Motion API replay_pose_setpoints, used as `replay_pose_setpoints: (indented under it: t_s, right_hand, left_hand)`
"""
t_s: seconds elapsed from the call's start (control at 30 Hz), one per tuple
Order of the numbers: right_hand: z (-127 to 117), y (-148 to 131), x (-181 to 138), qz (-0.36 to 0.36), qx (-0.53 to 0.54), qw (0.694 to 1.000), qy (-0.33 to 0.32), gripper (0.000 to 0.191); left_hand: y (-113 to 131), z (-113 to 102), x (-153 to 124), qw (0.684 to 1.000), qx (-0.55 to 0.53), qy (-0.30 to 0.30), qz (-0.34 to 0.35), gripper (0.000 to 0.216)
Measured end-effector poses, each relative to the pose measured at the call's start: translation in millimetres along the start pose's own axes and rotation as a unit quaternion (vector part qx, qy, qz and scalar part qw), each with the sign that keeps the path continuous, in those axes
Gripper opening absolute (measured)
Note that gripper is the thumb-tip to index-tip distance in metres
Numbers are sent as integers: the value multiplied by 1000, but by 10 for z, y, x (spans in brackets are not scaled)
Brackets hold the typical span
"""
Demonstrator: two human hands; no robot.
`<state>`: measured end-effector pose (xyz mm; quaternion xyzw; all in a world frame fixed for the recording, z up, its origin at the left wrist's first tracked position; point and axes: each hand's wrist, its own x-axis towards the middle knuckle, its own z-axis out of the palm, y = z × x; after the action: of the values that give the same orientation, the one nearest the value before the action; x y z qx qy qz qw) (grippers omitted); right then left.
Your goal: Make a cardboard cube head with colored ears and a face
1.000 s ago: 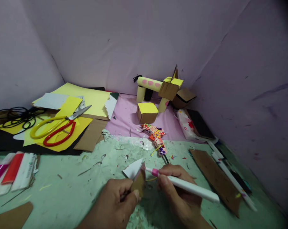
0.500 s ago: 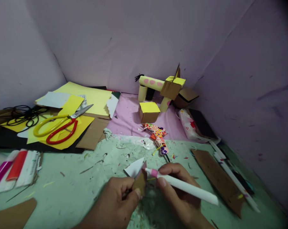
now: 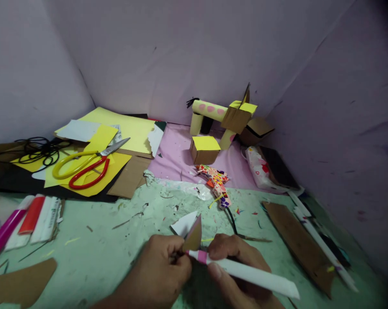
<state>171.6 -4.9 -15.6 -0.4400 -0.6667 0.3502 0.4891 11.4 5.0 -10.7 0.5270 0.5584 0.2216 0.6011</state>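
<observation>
My left hand [image 3: 160,272] is closed, pinching a small brown cardboard piece [image 3: 193,235] that stands upright above the green table [image 3: 97,249]. My right hand [image 3: 237,270] grips a white marker with a pink band [image 3: 242,274], its tip touching the base of the cardboard piece by my left fingers. A white paper scrap [image 3: 184,224] lies just behind the cardboard.
Red-and-yellow scissors [image 3: 84,165] lie on yellow paper at the left, with black cord [image 3: 36,150] beyond. Markers [image 3: 16,223] sit at the left edge. A cardboard animal model [image 3: 224,118], a yellow-topped box [image 3: 205,149], a patterned glue gun [image 3: 218,182] and cardboard strips [image 3: 296,244] are at the back and right.
The marker tip has dropped from the top of the cardboard piece to its base. The cardboard now stands more upright. The view has shifted slightly left.
</observation>
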Motion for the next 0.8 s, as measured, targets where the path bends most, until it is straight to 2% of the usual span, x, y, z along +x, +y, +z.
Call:
replay_pose_setpoints:
  t_s: [0.2,0.47,0.57,0.7,0.73,0.8]
  right_hand:
    - [-12,-10,26,20,-36,998,-36,21]
    - [-32,17,95,23,3,998,63,16]
    - [-42,-4,77,24,22,999,33,20]
    - [-48,-15,64,13,-4,998,-59,16]
    - [-47,-11,69,12,-12,998,-65,15]
    - [-38,3,81,17,-23,999,-31,17]
  left_hand:
    - [-23,3,-1,1000,15,13,-13,20]
    - [33,-30,-27,1000,8,-26,-1,27]
    - [11,-31,-27,1000,-1,-19,-4,24]
    - [7,-23,-17,1000,4,-17,-10,17]
    - [14,-23,-16,1000,2,-17,-11,17]
    - [31,-25,-14,1000,-1,-21,-10,21]
